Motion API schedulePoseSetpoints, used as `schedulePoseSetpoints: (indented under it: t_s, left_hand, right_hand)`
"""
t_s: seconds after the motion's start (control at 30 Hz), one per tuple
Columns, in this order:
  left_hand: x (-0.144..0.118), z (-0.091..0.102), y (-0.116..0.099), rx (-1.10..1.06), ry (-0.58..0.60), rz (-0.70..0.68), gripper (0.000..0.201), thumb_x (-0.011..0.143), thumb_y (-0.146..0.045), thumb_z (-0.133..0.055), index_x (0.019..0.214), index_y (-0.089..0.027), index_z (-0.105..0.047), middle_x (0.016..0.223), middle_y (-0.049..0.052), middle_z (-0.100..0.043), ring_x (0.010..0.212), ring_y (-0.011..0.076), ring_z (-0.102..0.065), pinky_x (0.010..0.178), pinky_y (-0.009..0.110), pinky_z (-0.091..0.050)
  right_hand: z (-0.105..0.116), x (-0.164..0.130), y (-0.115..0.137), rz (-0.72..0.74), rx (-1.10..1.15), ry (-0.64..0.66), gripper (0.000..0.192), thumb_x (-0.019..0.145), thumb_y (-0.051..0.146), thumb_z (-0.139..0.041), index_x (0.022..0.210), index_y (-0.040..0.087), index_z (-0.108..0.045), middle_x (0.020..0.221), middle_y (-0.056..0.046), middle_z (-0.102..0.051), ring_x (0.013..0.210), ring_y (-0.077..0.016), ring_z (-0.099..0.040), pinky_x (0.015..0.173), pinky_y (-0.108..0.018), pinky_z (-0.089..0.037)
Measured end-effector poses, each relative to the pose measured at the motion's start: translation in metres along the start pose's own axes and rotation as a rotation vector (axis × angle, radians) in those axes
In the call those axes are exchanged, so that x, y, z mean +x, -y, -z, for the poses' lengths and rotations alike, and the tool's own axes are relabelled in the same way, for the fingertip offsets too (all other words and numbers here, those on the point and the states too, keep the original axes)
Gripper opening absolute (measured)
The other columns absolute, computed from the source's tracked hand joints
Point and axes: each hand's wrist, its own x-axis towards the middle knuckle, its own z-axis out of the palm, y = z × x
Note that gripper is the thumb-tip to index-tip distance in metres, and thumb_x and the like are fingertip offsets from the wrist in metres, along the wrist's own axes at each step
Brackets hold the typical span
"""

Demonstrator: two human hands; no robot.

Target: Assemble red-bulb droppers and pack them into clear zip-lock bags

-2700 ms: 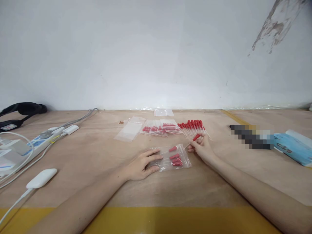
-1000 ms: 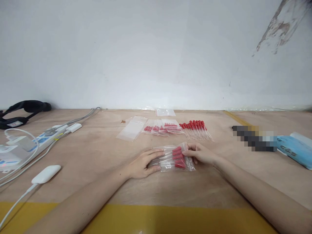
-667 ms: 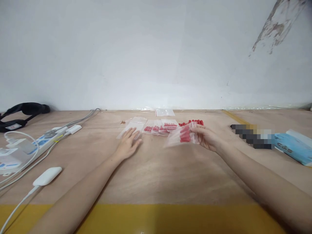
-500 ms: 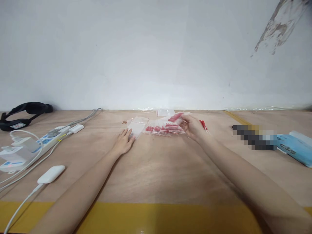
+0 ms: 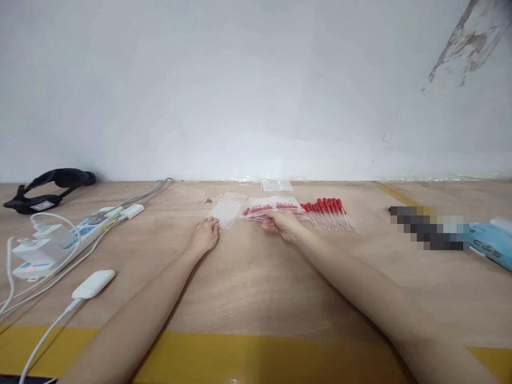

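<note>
My right hand (image 5: 282, 224) is closed at the near edge of a clear zip bag (image 5: 256, 207), thumb on top and fingers curled below. The bag lies on a pile of similar bags with red-ended pieces inside. Beside the pile, on its right, is a row of droppers (image 5: 330, 210) with red bulbs and thin clear stems. My left hand (image 5: 206, 233) rests on the table, its fingertips at the left edge of some flat clear bags (image 5: 229, 210). Those fingers lie loosely together and hold nothing that I can see.
A power strip (image 5: 86, 232) with chargers and cables stands at left, near a white adapter (image 5: 94, 284) and a black strap-like headset (image 5: 52, 189). Another clear bag (image 5: 277, 185) lies by the wall. A blue pack (image 5: 490, 242) and a blurred-out dark item (image 5: 424, 226) are at right.
My right hand has moved left and down with the bag, bringing it onto the pile and uncovering the row of droppers. My left fingers have drawn closer together. The view has shifted slightly.
</note>
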Motion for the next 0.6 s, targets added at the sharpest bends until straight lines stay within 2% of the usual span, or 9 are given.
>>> schedulePoseSetpoints:
  t_s: [0.07, 0.13, 0.17, 0.23, 0.3, 0.37, 0.4, 0.5, 0.6]
  left_hand:
    - [0.0, 0.002, 0.001, -0.027, -0.023, 0.025, 0.029, 0.086, -0.021, -0.034, 0.087, -0.019, -0.063, 0.104, 0.008, -0.063, 0.103, 0.0233, -0.055, 0.087, 0.035, -0.042]
    - [0.001, 0.004, 0.002, -0.05, -0.067, 0.087, 0.033, 0.087, -0.024, -0.031, 0.088, -0.017, -0.063, 0.096, 0.011, -0.066, 0.095, 0.0265, -0.059, 0.08, 0.037, -0.045]
    - [0.002, 0.006, 0.002, -0.055, -0.096, 0.127, 0.036, 0.088, -0.025, -0.028, 0.093, -0.015, -0.062, 0.096, 0.013, -0.065, 0.094, 0.0277, -0.059, 0.078, 0.039, -0.046]
    - [0.002, 0.01, 0.0, -0.096, -0.205, 0.147, 0.041, 0.09, -0.026, -0.022, 0.106, -0.012, -0.057, 0.106, 0.015, -0.062, 0.102, 0.0266, -0.055, 0.083, 0.039, -0.045]
    - [-0.001, 0.015, -0.008, -0.209, -0.352, 0.029, 0.042, 0.091, -0.027, -0.021, 0.113, -0.011, -0.052, 0.119, 0.013, -0.055, 0.113, 0.0217, -0.048, 0.093, 0.036, -0.04]
    - [-0.009, 0.02, -0.023, -0.363, -0.419, -0.203, 0.039, 0.09, -0.029, -0.026, 0.112, -0.012, -0.054, 0.121, 0.01, -0.053, 0.116, 0.0187, -0.045, 0.1, 0.035, -0.035]
    - [-0.014, 0.022, -0.031, -0.413, -0.375, -0.322, 0.037, 0.09, -0.03, -0.029, 0.11, -0.013, -0.056, 0.12, 0.009, -0.054, 0.116, 0.0185, -0.046, 0.101, 0.036, -0.034]
    - [-0.036, 0.026, -0.06, -0.453, -0.074, -0.626, 0.034, 0.09, -0.027, -0.032, 0.115, -0.018, -0.054, 0.122, 0.006, -0.053, 0.12, 0.0184, -0.041, 0.102, 0.039, -0.032]
    - [-0.055, 0.028, -0.081, -0.417, 0.24, -0.778, 0.036, 0.09, -0.028, -0.035, 0.124, -0.023, -0.047, 0.129, 0.003, -0.047, 0.125, 0.0186, -0.034, 0.104, 0.041, -0.028]
  right_hand:
    - [0.025, -0.008, -0.001, 0.008, -0.108, 0.023, 0.015, 0.068, 0.022, -0.062, 0.06, 0.015, -0.052, 0.052, -0.003, -0.057, 0.041, -0.0105, -0.051, 0.04, -0.023, -0.044]
    - [0.055, -0.013, -0.001, 0.066, -0.205, -0.016, 0.017, 0.066, 0.028, -0.064, 0.06, 0.016, -0.053, 0.05, 0.0, -0.055, 0.039, -0.0092, -0.047, 0.038, -0.021, -0.038]
    - [0.071, -0.014, 0.0, 0.123, -0.271, -0.055, 0.017, 0.065, 0.03, -0.063, 0.06, 0.016, -0.055, 0.051, 0.0, -0.055, 0.043, -0.0097, -0.049, 0.041, -0.02, -0.037]
    - [0.101, -0.013, 0.003, 0.352, -0.689, -0.257, 0.017, 0.067, 0.033, -0.059, 0.062, 0.017, -0.059, 0.059, -0.002, -0.059, 0.056, -0.0131, -0.054, 0.051, -0.022, -0.039]
    - [0.127, -0.009, 0.007, 0.421, -0.963, -0.45, 0.018, 0.07, 0.035, -0.054, 0.069, 0.019, -0.062, 0.071, -0.003, -0.064, 0.069, -0.0163, -0.057, 0.058, -0.024, -0.039]
    - [0.145, -0.003, 0.012, 0.391, -1.127, -0.583, 0.019, 0.071, 0.034, -0.051, 0.075, 0.021, -0.063, 0.08, -0.004, -0.065, 0.076, -0.0185, -0.058, 0.06, -0.025, -0.039]
    - [0.15, 0.001, 0.014, 0.366, -1.178, -0.619, 0.02, 0.071, 0.035, -0.05, 0.076, 0.021, -0.063, 0.082, -0.004, -0.065, 0.078, -0.0194, -0.058, 0.06, -0.026, -0.039]
    - [0.156, 0.011, 0.017, 0.301, -1.271, -0.642, 0.024, 0.071, 0.04, -0.05, 0.076, 0.021, -0.065, 0.085, -0.007, -0.064, 0.08, -0.0218, -0.058, 0.061, -0.027, -0.04]
    - [0.151, 0.02, 0.017, 0.241, -1.333, -0.622, 0.028, 0.071, 0.041, -0.049, 0.076, 0.02, -0.066, 0.085, -0.01, -0.064, 0.08, -0.0241, -0.059, 0.061, -0.03, -0.041]
